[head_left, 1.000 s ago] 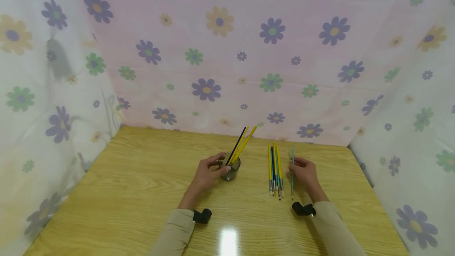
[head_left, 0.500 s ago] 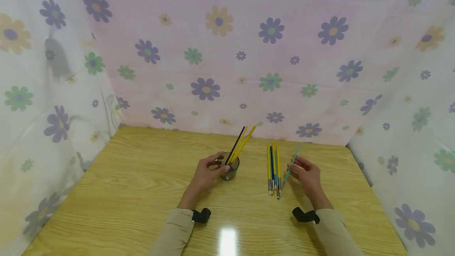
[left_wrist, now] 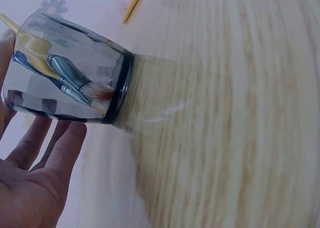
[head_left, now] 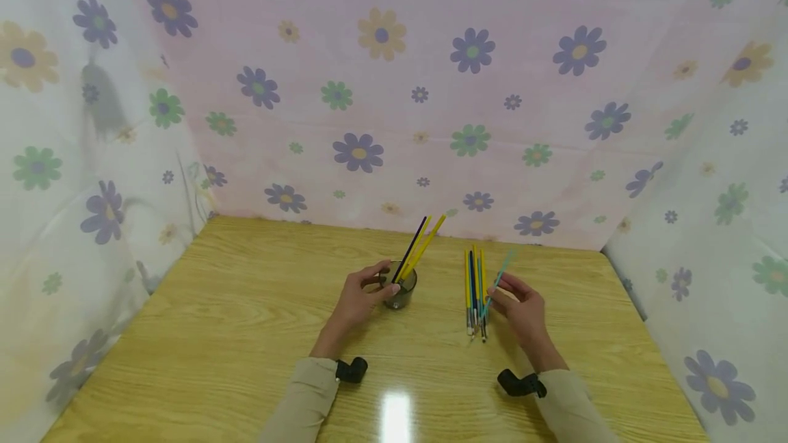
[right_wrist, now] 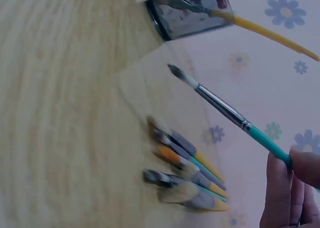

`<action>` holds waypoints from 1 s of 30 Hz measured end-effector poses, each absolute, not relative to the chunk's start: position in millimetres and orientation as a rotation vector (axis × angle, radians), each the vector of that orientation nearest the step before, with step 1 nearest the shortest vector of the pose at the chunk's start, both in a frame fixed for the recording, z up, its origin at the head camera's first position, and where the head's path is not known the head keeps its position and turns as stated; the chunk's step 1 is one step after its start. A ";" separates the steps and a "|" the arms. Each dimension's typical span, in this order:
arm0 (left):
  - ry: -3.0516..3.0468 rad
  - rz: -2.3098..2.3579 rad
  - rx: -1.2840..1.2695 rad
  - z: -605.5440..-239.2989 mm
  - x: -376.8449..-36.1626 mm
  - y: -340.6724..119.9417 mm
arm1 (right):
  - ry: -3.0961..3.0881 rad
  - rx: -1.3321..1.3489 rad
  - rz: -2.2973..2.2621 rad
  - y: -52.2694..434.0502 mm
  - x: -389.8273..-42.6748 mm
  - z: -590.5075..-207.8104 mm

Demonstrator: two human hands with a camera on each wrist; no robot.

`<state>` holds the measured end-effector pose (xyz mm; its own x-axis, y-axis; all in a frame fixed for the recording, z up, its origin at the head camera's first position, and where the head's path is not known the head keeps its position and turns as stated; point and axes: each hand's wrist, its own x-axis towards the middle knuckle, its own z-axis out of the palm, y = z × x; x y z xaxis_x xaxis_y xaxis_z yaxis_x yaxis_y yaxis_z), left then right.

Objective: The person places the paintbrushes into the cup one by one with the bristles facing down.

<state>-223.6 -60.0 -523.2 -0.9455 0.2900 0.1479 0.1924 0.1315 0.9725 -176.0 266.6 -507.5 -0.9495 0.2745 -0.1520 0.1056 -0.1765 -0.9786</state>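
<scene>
At lower centre we've got the left hand (head_left: 358,301) curled round a smooth, smoky glass cup (head_left: 400,298), slender paintbrushes (head_left: 425,249) leaning inside; right of it, the right hand (head_left: 522,306) pinches a turquoise brush (right_wrist: 221,106), shiny ferrule, pointed bristles, tilted by a row of brushes (head_left: 472,286). Grained tabletop (head_left: 246,361) stretches between cup and row, its back edge meeting flowered cloth (head_left: 394,122).

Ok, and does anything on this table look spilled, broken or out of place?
Nothing looks spilled or broken. One mild oddity: the yellow and dark-handled paintbrushes lean bristles-down in the translucent grey glass cup, which might bend their tips. The loose multicoloured paintbrushes lie neatly side by side.
</scene>
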 end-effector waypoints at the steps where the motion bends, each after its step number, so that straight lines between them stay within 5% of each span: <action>1: 2.305 1.959 0.488 -523.1 -223.5 -59.8 | -1.956 -0.443 2.270 264.0 -175.8 -509.0; 30: 2.282 1.986 0.444 -493.2 -207.4 -57.7 | -1.707 -0.072 2.310 185.8 -188.9 -503.0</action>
